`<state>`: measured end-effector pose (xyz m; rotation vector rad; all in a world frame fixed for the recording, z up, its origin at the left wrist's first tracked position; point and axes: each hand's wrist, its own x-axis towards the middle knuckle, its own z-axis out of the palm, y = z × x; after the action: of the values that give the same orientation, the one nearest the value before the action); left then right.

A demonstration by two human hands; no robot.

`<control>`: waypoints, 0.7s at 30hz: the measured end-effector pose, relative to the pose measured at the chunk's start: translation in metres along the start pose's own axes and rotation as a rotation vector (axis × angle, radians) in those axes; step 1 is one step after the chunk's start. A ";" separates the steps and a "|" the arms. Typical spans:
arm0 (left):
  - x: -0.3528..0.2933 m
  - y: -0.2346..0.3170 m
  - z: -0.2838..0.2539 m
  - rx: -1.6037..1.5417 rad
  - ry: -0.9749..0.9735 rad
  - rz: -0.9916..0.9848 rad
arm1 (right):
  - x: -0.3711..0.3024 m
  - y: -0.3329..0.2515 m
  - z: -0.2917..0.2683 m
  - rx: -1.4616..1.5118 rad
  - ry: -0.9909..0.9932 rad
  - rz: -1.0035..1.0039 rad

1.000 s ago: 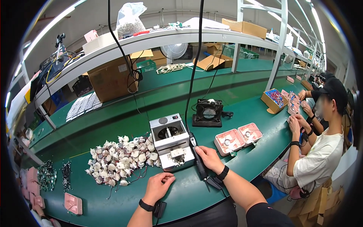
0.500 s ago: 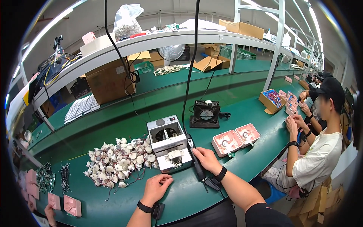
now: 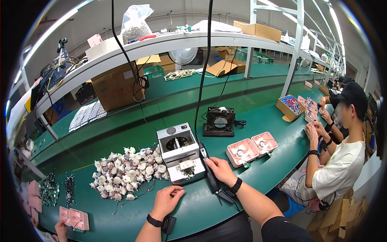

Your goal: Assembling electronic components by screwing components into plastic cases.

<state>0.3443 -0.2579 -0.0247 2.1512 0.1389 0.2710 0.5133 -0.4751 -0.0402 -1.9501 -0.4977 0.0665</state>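
Observation:
My right hand [image 3: 221, 171] lies on the green bench with its fingers closed round the upper body of a black electric screwdriver [image 3: 211, 179], whose tip points back toward me. My left hand [image 3: 166, 201] rests on the bench, fingers loosely bent and thumb a little apart, with nothing visible in it. Just beyond it stands a grey screw feeder [image 3: 179, 155] with an open top. A heap of small white motors with wires [image 3: 127, 173] lies left of the feeder. To the right, two open pink cases [image 3: 243, 152] hold wired parts.
A small black fan [image 3: 219, 122] stands behind the cases. A carton of red and blue parts [image 3: 290, 107] sits near a co-worker [image 3: 340, 157] at right. Another person's hand [image 3: 61, 230] touches a pink case [image 3: 79, 220] at lower left. A black cable [image 3: 203, 72] hangs down.
At lower left, the other person's hand and the pink case pieces have shifted right and down, and the pieces now sit close together. My own hands have not visibly moved.

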 end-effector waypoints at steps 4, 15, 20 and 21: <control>0.001 0.002 0.002 -0.001 -0.013 -0.006 | -0.001 -0.001 -0.005 -0.006 -0.011 0.015; -0.007 -0.014 -0.004 0.014 0.014 0.089 | 0.001 -0.008 0.003 -0.023 -0.048 0.013; -0.004 -0.012 0.004 -0.188 0.061 0.029 | 0.017 0.053 -0.015 0.305 -0.083 0.040; -0.008 -0.005 0.001 -0.137 -0.016 0.040 | 0.014 0.054 -0.014 0.320 -0.115 0.033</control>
<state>0.3370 -0.2572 -0.0302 2.0216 0.0659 0.2789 0.5464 -0.5004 -0.0793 -1.6470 -0.4970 0.2649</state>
